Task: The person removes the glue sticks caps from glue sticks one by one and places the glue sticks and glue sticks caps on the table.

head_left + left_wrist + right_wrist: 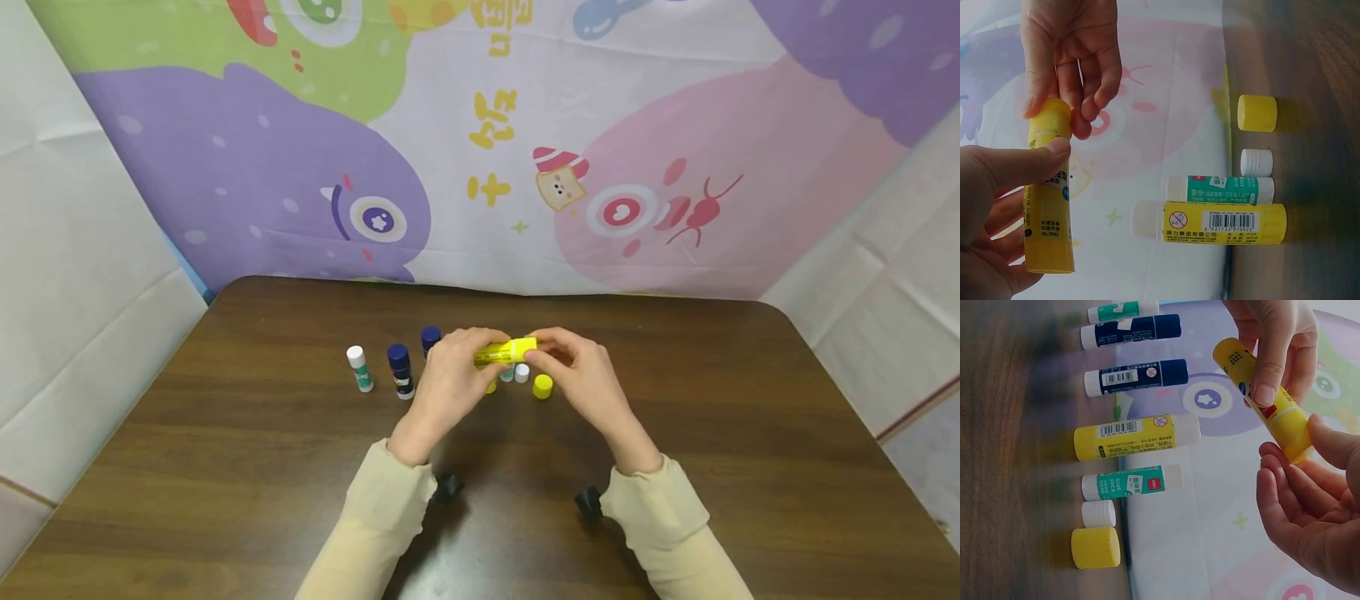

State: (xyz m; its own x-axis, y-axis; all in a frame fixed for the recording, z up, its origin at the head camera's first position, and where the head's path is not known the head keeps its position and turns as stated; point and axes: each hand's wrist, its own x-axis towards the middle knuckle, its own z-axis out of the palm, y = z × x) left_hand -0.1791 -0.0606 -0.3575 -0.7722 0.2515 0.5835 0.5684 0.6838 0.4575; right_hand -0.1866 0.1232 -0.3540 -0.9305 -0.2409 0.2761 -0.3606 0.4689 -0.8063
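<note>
My left hand (450, 375) grips the body of a yellow glue stick (1050, 250), held tilted above the table. The thumb and fingers of my right hand (591, 379) pinch its yellow cap (1290, 439), which sits on the stick's end. Below the hands, an uncapped yellow glue stick (1125, 437) stands on the table, mostly hidden in the head view. Beside it is an uncapped green-and-white glue stick (1130, 482). A loose white cap (522, 373) and a loose yellow cap (542, 387) rest to their right.
Two navy glue sticks (401, 371) with caps on stand left of my hands, one partly behind the left hand. Farther left stands a capped green-and-white glue stick (360, 369). A printed cloth (480, 250) hangs behind the brown table (735, 400).
</note>
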